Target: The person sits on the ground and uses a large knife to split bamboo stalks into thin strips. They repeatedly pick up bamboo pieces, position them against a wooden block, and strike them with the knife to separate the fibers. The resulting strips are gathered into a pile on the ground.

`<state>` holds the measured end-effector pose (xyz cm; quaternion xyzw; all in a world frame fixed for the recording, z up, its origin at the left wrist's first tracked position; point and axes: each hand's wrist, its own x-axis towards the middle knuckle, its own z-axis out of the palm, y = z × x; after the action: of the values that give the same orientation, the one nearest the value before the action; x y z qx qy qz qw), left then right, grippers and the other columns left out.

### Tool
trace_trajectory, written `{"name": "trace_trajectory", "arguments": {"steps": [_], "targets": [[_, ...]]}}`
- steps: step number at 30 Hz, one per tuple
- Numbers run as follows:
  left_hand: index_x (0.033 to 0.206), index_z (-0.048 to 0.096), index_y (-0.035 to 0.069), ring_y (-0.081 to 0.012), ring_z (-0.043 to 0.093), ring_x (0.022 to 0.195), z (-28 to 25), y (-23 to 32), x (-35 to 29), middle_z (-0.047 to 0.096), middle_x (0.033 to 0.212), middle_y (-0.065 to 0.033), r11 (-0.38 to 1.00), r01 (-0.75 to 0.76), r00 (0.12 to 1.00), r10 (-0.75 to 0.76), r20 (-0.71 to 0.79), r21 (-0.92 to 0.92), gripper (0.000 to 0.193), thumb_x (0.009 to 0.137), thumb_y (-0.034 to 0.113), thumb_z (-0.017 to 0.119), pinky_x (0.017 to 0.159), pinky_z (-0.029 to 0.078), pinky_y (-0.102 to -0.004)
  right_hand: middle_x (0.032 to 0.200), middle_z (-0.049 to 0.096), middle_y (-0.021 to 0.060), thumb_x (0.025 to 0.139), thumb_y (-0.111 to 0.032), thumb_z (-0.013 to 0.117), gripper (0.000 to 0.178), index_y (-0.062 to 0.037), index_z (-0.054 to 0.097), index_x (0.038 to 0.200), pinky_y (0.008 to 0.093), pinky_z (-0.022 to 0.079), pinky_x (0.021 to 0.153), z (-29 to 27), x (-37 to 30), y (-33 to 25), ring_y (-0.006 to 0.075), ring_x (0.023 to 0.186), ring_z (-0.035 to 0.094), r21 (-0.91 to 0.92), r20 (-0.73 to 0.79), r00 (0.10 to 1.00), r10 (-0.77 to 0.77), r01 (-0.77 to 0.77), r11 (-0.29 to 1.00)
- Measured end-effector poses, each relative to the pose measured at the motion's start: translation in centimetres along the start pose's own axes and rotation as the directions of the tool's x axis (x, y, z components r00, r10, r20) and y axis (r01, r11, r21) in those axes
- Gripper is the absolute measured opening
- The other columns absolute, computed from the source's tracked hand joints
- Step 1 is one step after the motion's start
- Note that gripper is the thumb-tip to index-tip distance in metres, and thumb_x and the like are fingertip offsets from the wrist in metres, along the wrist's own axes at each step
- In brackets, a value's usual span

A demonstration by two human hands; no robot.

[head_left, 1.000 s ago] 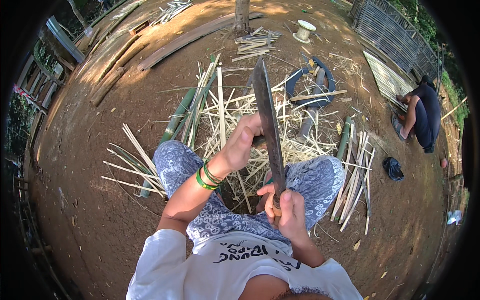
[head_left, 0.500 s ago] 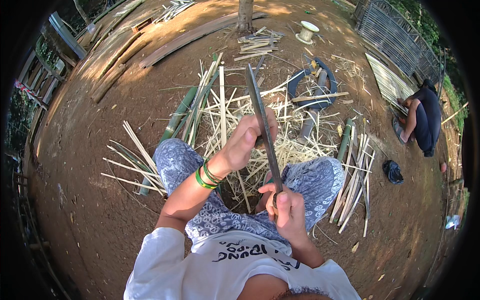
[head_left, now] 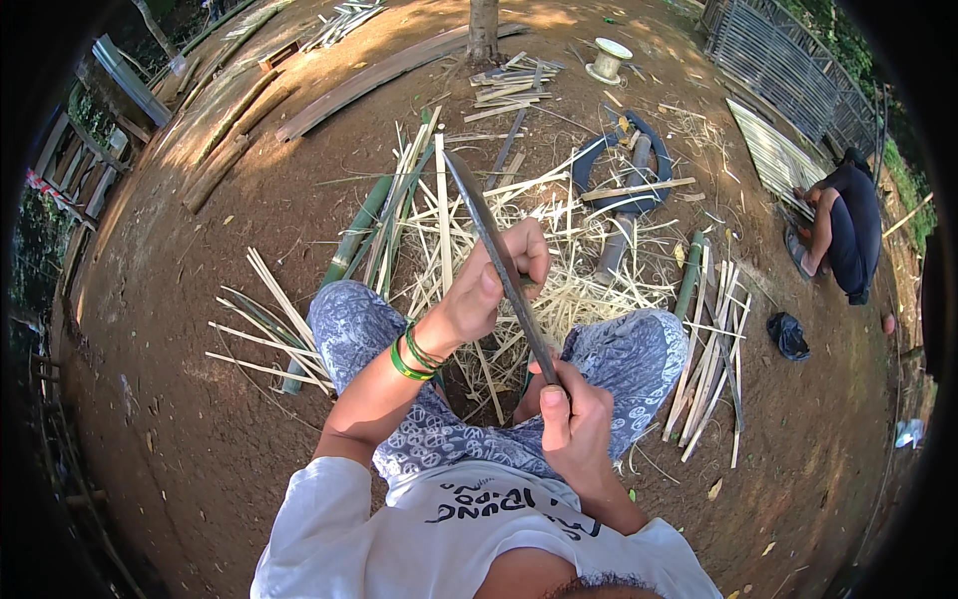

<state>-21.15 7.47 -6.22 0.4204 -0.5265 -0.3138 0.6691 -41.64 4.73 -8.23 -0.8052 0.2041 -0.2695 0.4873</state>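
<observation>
A long dark machete (head_left: 491, 238) slants up and to the left in front of me, its tip far and its handle near. My right hand (head_left: 577, 414) grips it by the handle. Curled behind the middle of the blade is my left hand (head_left: 489, 285), with green bands on its wrist. Its fingers are closed, and the blade hides whatever they may hold. Beneath both hands, a heap of pale bamboo shavings (head_left: 539, 290) lies between my bent knees.
Bamboo strips (head_left: 714, 359) lie by my right knee, with more strips (head_left: 264, 334) by my left. A green bamboo pole (head_left: 359, 228) lies ahead. Beyond the heap are a blue curved object (head_left: 654, 140) and a tree trunk (head_left: 483, 30). Another person (head_left: 848, 230) crouches at right.
The machete's tip has swung left and nearer to me, and the blade leans more to the left. My right hand has turned slightly with the handle; my left hand stays by the blade.
</observation>
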Motion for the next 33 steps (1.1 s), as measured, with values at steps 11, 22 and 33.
{"name": "trace_trajectory", "arguments": {"steps": [11, 22, 33], "targets": [[0.083, 0.04, 0.006, -0.0071, 0.034, 0.055, -0.2, 0.5, 0.4, 0.042, 0.063, -0.0003, 0.99, -0.022, 0.999, 0.025, -0.021, 0.141, 0.084, 0.081, 0.09, 0.033, 0.049, 0.021, -0.0236, 0.054, 0.044, -0.0033, 0.107, -0.037, 0.035, 0.051, 0.004, 0.066, 0.104, 0.0253, 0.032, 0.047, -1.6, 0.0, -1.0, 0.0057, 0.048, 0.042, 0.394, 0.285, 0.931, 0.229, -0.332, 0.857], [0.08, 0.047, 0.002, -0.0138, 0.042, 0.06, -0.6, -0.5, 0.3, 0.044, 0.069, -0.0031, 0.976, -0.118, 0.993, 0.12, -0.002, 0.184, 0.08, 0.089, 0.08, 0.034, 0.053, 0.032, -0.0292, 0.054, 0.047, 0.0023, 0.103, -0.038, 0.046, 0.046, 0.0033, 0.066, 0.105, 0.0289, 0.036, 0.049, -1.2, 0.1, -0.9, 0.0117, 0.048, 0.047, 0.187, 0.112, 0.989, 0.099, -0.119, 0.975], [0.084, 0.039, 0.006, -0.0074, 0.031, 0.057, -0.2, -0.2, 0.1, 0.035, 0.064, 0.0024, 1.0, 0.003, 1.0, -0.003, -0.03, 0.014, 0.08, 0.079, 0.085, 0.049, 0.051, 0.02, -0.0248, 0.053, 0.046, 0.0005, 0.104, -0.036, 0.045, 0.044, 0.0024, 0.066, 0.104, 0.0279, 0.033, 0.048, -1.3, 0.2, -1.1, 0.0088, 0.048, 0.045, 0.269, 0.184, 0.969, 0.167, -0.213, 0.939]]}}
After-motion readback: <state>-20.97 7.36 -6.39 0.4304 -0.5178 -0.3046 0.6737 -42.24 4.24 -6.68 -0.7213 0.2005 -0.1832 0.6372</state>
